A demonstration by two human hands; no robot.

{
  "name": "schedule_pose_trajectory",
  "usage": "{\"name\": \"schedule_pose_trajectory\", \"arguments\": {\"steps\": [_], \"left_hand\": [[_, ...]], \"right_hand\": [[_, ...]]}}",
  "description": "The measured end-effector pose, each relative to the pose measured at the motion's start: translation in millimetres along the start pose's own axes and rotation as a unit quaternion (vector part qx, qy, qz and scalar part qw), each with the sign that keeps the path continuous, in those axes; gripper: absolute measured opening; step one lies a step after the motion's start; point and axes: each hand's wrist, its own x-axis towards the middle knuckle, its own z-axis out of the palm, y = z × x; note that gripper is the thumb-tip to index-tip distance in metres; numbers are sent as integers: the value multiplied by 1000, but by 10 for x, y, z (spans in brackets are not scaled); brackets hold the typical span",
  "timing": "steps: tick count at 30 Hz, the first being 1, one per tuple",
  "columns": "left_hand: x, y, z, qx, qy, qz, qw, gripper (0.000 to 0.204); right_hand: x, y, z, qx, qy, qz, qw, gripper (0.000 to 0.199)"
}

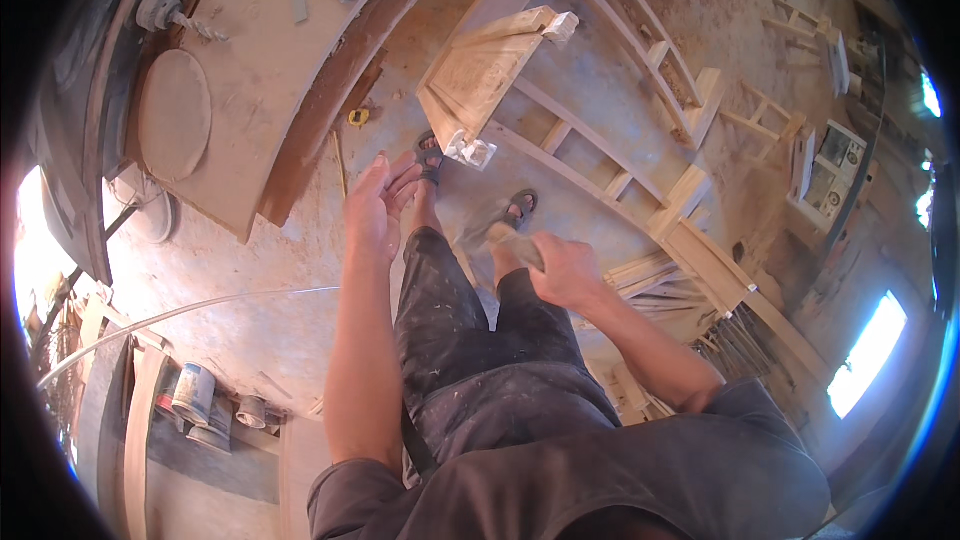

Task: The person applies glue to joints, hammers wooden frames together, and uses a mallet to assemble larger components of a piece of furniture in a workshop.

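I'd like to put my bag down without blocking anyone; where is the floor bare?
Bare concrete floor lies left of the left hand, between the round-topped workbench and the paint cans. Right of the right hand it is crowded with wooden frames and offcuts.

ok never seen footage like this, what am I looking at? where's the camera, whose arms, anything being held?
There is one picture, taken by a wide fisheye camera worn on a person's head and looking straight down, so straight edges curve near the rim. The two bare forearms coming up from the lower edge are that person's own; there is no machine.

The left hand is open and empty, fingers spread, above the floor. The right hand is closed on a small wooden block.

Below are the person's dark, dust-speckled trousers and sandalled feet on a dusty workshop floor. Just ahead of the feet sits a carved pale-wood furniture piece, and long wooden frames lie to the right. A round-topped board and some tins are on the left.
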Motion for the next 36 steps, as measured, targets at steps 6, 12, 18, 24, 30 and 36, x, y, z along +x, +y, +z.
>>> {"name": "schedule_pose_trajectory", "arguments": {"steps": [6,12,18,24,30,36], "left_hand": [[-33,39,-11,36,10,4,999,40],[-33,-104,-267,38,25,-26,999,43],[-149,-166,61,-41,-41,-53,997,45],[-217,-302,464,-154,-108,-46,981,65],[-342,-321,645,-275,-121,-45,953,75],[-364,-243,664,-292,-149,-50,944,84]], "right_hand": [[616,-18,90,-50,45,9,998,34],[422,42,177,7,-13,62,998,39],[254,746,-215,208,34,132,969,32],[1061,1224,-1464,496,81,153,851,25],[2037,1229,-1959,123,65,165,977,21],[2029,879,-2129,62,-57,44,995,22]]}}
